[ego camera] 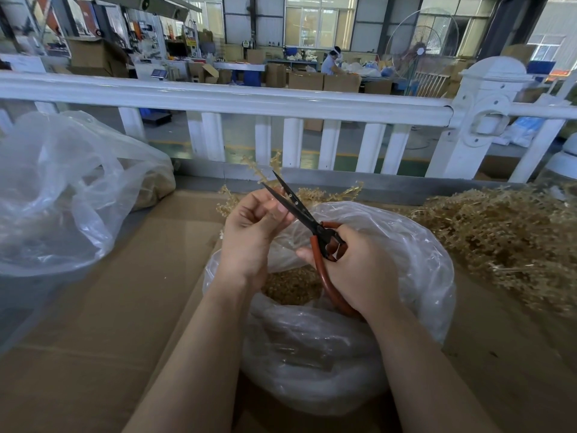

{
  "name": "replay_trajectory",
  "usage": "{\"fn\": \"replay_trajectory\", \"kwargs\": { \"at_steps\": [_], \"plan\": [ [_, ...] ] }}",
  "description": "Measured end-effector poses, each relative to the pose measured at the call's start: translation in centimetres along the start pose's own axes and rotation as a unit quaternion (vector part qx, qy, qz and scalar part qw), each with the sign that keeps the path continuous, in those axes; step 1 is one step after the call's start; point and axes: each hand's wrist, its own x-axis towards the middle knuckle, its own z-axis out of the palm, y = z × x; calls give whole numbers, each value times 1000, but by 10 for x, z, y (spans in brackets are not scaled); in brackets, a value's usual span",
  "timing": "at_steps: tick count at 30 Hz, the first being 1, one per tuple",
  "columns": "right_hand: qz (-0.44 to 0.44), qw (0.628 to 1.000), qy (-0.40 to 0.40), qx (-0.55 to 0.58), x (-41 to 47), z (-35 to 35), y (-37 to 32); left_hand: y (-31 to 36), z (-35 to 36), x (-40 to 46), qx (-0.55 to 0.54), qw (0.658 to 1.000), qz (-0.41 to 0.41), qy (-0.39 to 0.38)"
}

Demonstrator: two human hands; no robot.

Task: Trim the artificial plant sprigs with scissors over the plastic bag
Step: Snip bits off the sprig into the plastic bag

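Left hand (249, 232) pinches a sprig (307, 192); right hand (352, 270) grips part-open scissors (299, 207). Cut above the bag (415, 245).

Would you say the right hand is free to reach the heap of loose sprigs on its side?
Probably not yet: the right hand grips the scissors. The path to the heap looks open, but taking sprigs would likely mean putting the scissors down.
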Motion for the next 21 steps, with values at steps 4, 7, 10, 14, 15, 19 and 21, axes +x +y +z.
{"fn": "replay_trajectory", "kwargs": {
  "at_steps": [4,7,10,14,15,19,21],
  "plan": [
    [4,1000,-11,12,0,0,-1,-1,-1,1,7,1000,-3,6],
    [6,1000,-9,10,1,0,-1,-1,-2,2,10,1000,0,4],
    [6,1000,-3,6,0,0,0,-2,-2,2,6,1000,3,1],
    [0,1000,1,5,0,-1,-1,-1,-3,2,0,1000,7,0],
    [0,1000,-1,8,0,0,-1,-1,-3,2,0,1000,7,-1],
    [3,1000,-10,26,1,0,-2,0,-2,2,8,1000,5,-3],
    [5,999,-12,33,1,0,-2,0,-2,3,11,1000,3,-1]
  ]
}}
